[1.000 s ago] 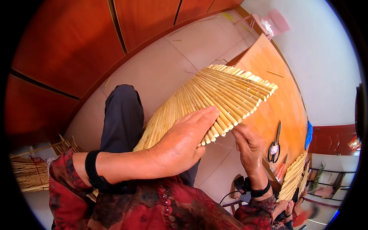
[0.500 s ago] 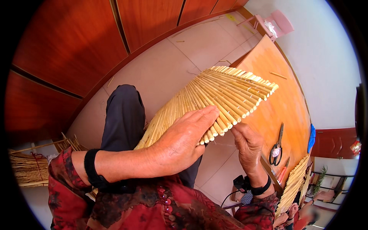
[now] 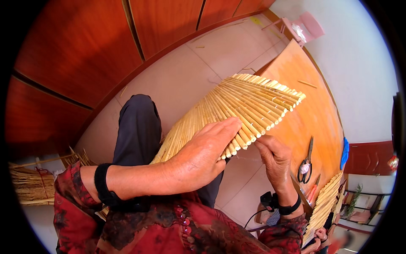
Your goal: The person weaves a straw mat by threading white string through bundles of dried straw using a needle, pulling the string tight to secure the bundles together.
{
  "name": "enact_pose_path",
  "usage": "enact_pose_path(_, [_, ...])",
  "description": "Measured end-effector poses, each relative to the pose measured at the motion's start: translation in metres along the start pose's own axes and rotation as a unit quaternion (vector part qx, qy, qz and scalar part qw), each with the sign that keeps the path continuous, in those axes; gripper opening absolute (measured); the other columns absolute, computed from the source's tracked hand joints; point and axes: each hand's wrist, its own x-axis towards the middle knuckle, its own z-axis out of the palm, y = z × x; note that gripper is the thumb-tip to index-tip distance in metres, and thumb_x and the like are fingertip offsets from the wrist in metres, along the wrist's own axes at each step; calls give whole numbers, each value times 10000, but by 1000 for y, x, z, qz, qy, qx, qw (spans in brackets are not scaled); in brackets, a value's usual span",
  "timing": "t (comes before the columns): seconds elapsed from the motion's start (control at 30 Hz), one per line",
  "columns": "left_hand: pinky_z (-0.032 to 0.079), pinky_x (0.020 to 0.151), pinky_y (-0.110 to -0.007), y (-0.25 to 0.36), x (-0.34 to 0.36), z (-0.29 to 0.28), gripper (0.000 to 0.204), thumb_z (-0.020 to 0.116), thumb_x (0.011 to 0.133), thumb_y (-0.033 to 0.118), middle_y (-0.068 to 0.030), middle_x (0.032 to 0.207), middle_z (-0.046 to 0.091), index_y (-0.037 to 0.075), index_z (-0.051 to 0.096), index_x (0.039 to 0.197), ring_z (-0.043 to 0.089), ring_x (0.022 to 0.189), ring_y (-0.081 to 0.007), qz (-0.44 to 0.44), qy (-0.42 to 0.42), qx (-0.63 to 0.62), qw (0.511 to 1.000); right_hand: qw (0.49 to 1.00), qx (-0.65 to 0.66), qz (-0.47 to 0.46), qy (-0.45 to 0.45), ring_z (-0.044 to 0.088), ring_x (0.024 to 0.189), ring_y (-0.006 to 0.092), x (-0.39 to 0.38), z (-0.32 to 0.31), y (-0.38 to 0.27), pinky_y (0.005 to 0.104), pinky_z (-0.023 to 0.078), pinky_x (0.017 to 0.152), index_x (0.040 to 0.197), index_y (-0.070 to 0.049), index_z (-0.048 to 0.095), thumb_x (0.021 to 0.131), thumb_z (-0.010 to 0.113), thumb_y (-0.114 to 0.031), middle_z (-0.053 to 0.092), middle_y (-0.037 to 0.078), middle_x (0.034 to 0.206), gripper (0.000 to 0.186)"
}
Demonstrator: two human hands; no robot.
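Note:
A mat of pale yellow reed stalks [image 3: 249, 97], bound side by side with white stitches, stretches over my lap toward the wooden table. My left hand [image 3: 205, 154] grips its near edge, fingers lying together across the top, thumb side low by the cut ends. Just right of those ends my right hand [image 3: 275, 156] is pinched at the mat's underside; what it holds is too small or hidden to name. Black-handled scissors [image 3: 306, 163] lie on the table [image 3: 287, 67] to its right, beside an orange-handled tool [image 3: 312, 191].
Another reed mat [image 3: 325, 199] is at lower right, with other people's hands [image 3: 319, 235] at it. A bundle of straw [image 3: 29, 182] sits at left. A pink chair [image 3: 311, 27], a blue item [image 3: 344, 150], a loose stalk [image 3: 307, 83] and wooden panels [image 3: 84, 42] are around.
My hands and the mat hold nearly the same position, shifted very slightly. The other people's hands at lower right have moved a little.

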Motion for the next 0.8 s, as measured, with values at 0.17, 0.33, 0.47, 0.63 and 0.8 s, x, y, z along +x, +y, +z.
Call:
enact_pose_path(0.17, [281, 1082, -408, 1, -1, 1, 653, 550, 710, -64, -286, 1346, 366, -85, 327, 1324, 341, 1280, -401, 1, 11, 2, 1000, 999, 11, 37, -17, 553, 631, 114, -4, -2, -2, 224, 446, 576, 1027, -13, 633, 888, 569, -16, 651, 76, 869, 153])
enact_pose_path(0.33, [283, 1082, -406, 2, 1, 2, 651, 564, 705, -59, -284, 1337, 380, -87, 344, 1316, 345, 1278, -399, 4, 16, 12, 1000, 1000, -5, 8, 2, 495, 584, 91, -4, -2, 3, 218, 412, 528, 1014, -26, 633, 891, 570, -21, 648, 58, 849, 138])
enact_pose_path(0.47, [291, 1077, -404, 2, 1, 2, 640, 575, 700, -54, -282, 1327, 396, -92, 364, 1304, 357, 1271, -399, 5, 27, 9, 1000, 1000, 4, -13, 19, 491, 575, 93, -2, 5, 10, 219, 408, 521, 991, -26, 631, 894, 567, -23, 649, 52, 839, 117])
enact_pose_path(0.63, [273, 1088, -393, 0, 2, 0, 661, 560, 697, -63, -257, 1348, 395, -74, 357, 1326, 346, 1294, -370, 2, 24, 5, 1000, 999, 16, -18, 25, 498, 575, 101, 0, 7, 11, 223, 410, 523, 985, -27, 629, 895, 568, -26, 655, 60, 839, 110])
enact_pose_path(0.8, [300, 1069, -406, -1, 2, -1, 631, 575, 698, -54, -285, 1312, 411, -91, 372, 1294, 370, 1259, -406, 20, 35, 14, 999, 999, 2, -41, 28, 508, 581, 116, 3, 9, 10, 233, 416, 529, 982, -16, 629, 896, 567, -31, 651, 71, 832, 107])
